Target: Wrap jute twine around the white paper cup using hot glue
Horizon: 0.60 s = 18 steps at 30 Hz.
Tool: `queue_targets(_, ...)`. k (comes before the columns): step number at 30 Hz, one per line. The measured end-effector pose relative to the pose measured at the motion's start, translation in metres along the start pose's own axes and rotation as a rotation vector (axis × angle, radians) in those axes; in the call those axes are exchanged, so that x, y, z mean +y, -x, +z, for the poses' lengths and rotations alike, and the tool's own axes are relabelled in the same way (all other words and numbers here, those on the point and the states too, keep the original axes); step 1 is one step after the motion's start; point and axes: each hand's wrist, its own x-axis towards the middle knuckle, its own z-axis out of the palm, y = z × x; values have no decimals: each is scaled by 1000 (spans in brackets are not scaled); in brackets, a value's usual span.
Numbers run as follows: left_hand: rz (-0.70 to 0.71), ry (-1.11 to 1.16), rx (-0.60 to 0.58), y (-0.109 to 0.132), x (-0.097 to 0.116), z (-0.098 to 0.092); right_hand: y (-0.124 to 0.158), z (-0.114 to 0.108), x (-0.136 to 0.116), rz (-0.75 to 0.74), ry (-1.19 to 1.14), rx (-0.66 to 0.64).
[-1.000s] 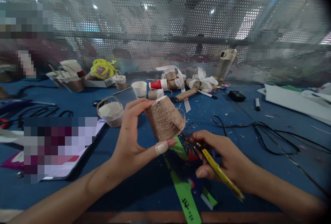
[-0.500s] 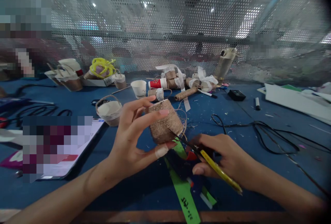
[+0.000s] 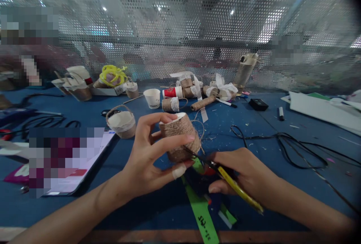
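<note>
My left hand (image 3: 153, 148) is closed around a small paper cup wrapped in brown twine (image 3: 180, 135), fingers on top and thumb below. The cup is tilted, its white rim partly showing at the top. Loose twine (image 3: 201, 131) loops off its right side. My right hand (image 3: 239, 172) grips a slim tool with a dark pointed end and a yellow body (image 3: 239, 189). The dark end reaches the lower side of the cup; whether it touches I cannot tell. Below my hands lie a green strip with black writing (image 3: 200, 206) and a dark blue object (image 3: 216, 202), partly hidden.
A twine-handled cup basket (image 3: 122, 123) and a tablet-like screen (image 3: 98, 153) are at left. Behind stand a white paper cup (image 3: 152, 98), red cups (image 3: 172, 92) and a twine roll (image 3: 203, 103). Black cable (image 3: 282, 135) and white sheets (image 3: 321, 110) lie at right.
The wrapped cup has turned more upright in my left hand, so more of its white rim shows. It sits slightly lower and to the right. My right hand keeps its grip nearly unmoved.
</note>
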Motion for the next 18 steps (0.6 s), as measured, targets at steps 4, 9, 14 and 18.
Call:
queue_targets(4, -15, -4, 1, 1, 0, 0, 3, 0, 2, -9, 13, 5)
queue_targets(9, -28, -36, 3, -2, -1, -1, 5, 1, 5, -12, -25, 34)
queue_targets(14, -2, -46, 32, -3, -3, 0, 5, 2, 5, -21, -34, 59)
queue_targets(18, -83, -3, 46, -2, -4, 1, 7, 3, 6, 2, -65, 52)
